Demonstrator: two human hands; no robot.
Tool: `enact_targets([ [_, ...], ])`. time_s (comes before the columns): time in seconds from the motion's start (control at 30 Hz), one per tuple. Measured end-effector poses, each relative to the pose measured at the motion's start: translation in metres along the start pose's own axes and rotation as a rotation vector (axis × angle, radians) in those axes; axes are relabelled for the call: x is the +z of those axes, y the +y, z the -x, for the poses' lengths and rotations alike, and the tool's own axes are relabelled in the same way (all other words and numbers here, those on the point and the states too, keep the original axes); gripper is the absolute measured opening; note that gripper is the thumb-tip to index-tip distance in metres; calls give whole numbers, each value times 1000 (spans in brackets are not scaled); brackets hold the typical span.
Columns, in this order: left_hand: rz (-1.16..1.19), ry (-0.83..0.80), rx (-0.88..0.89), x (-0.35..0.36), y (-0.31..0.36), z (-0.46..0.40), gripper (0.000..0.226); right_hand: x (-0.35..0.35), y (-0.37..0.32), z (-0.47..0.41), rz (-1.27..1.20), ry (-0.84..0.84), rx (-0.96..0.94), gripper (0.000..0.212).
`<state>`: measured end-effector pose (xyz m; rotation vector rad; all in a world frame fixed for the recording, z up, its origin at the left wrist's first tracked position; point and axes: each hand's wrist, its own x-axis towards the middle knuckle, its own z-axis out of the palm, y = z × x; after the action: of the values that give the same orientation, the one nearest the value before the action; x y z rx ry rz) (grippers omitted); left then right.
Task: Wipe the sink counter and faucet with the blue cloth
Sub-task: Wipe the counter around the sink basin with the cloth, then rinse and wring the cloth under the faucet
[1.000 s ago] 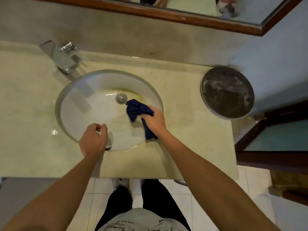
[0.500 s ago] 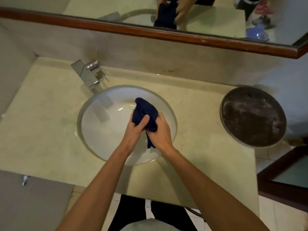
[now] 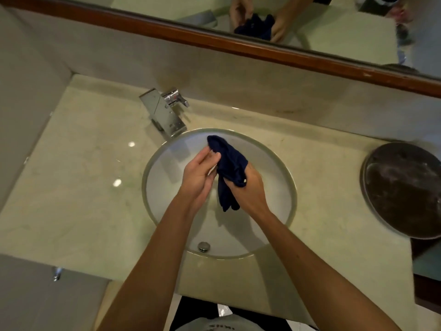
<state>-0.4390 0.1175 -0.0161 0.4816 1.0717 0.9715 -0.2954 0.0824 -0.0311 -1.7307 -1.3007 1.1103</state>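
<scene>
Near edge: two bare forearms reach in from below, over the front lip of the pale stone surface [image 3: 78, 187]. A small metal overflow fitting [image 3: 204, 246] sits on the near inside wall of the round white sink [image 3: 276, 163].

Mid-field, above the basin: both hands meet around the blue cloth [image 3: 229, 163], which is held in the air and not touching the basin. Right hand [image 3: 248, 189]: fingers curled round the bunched middle of the cloth, firm grip; one tail hangs down below the fist between the two wrists. Left hand [image 3: 198, 175]: fingers mostly straight, only lightly bent, lying flat against the left side of the cloth; thumb tip touches the fabric. Whether the left hand pinches anything cannot be told. Top of the cloth sticks up past both hands.

Right of the sink: dark round tray [image 3: 403, 189] at the surface's edge, well apart from the hands.

Behind the sink, left: chrome faucet [image 3: 164, 113], spout angled toward the basin rim.

Far: backsplash, then a wood-framed mirror [image 3: 238, 47] reflecting the hands and cloth.
</scene>
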Motion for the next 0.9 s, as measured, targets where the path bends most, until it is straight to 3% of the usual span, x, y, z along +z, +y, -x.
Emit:
enact_targets([
  [0.1,-184,52,38,-13,7,-8,56,13,-8,-9,48,37,-26,19],
  [0.2,-164,31,-66,-24,4,-10,83,32,-10,-11,216,76,-148,45],
  [0.3,-271,113,20,-25,-5,-16,93,45,-10,-12,200,-145,-157,57],
  [0.37,-324,230,84,-34,-3,-23,82,40,-9,-21,61,-375,-89,53],
  [0.43,-362,275,112,-52,-2,-33,65,31,-16,-34,-19,-496,18,44],
  [0.47,-395,275,116,-59,-1,-38,58,28,-21,-42,-18,-458,62,38],
  [0.57,-397,241,111,-68,5,-47,48,30,-45,-69,92,-46,99,20],
  [0.63,-396,233,104,-70,10,-53,42,41,-68,-93,90,108,27,23],
  [0.77,-467,175,68,-74,13,-61,33,67,-106,-137,160,-20,-83,47],
  [0.9,-500,203,50,-79,16,-63,37,78,-112,-161,372,-47,-267,24],
])
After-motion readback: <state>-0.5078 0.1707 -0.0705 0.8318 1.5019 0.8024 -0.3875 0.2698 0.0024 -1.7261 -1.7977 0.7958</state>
